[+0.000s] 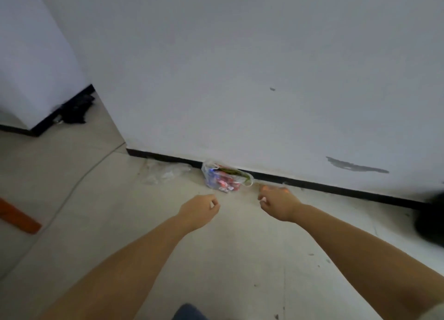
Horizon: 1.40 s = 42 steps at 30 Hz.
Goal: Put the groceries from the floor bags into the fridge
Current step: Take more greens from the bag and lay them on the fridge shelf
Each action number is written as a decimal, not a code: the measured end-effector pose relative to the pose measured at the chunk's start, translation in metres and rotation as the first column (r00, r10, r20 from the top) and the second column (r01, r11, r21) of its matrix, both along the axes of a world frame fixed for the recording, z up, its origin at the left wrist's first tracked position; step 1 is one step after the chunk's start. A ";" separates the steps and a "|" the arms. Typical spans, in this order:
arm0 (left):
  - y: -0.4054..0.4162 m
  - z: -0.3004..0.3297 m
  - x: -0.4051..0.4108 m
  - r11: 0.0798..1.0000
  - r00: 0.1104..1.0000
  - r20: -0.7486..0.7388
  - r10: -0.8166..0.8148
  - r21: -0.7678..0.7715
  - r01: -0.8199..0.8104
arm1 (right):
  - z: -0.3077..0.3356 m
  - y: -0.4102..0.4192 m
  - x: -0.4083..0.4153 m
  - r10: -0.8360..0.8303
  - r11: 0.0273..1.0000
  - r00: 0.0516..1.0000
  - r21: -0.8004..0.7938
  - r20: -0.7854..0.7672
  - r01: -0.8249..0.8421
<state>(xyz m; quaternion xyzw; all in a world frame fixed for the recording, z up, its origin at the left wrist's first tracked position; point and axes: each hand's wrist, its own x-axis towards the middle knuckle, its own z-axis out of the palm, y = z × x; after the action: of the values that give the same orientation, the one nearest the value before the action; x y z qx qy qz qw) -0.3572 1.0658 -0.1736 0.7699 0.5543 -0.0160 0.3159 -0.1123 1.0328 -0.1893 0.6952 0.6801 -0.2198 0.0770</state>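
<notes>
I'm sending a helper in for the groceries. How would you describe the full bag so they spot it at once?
Follow the black baseboard along the foot of the white wall. The full bag sits on the floor against it, just beyond both outstretched hands. It is clear plastic packed with red and blue packets and something green, unlike the flat, empty clear bag to its left.
</notes>
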 end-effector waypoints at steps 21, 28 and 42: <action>0.382 -0.157 0.065 0.967 0.990 -0.060 -0.130 -0.229 0.113 | -0.138 0.347 0.041 -0.237 0.961 0.963 -0.179 -0.130 0.212; 0.444 -0.340 0.095 0.961 0.995 -0.020 -0.098 -0.263 0.089 | -0.324 0.430 0.037 -0.323 0.940 0.926 -0.177 -0.198 0.290; 0.612 -0.689 0.118 0.834 0.835 -0.310 -0.454 0.183 0.521 | -0.667 0.576 0.059 -0.125 0.992 0.992 0.032 0.002 0.125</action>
<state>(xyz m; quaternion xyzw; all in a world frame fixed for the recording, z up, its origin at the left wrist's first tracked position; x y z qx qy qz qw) -0.2388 1.6783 -0.8622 0.9124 0.3705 -0.1221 0.1240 -0.0534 1.6086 -0.8567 0.7381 0.6384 -0.2119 0.0535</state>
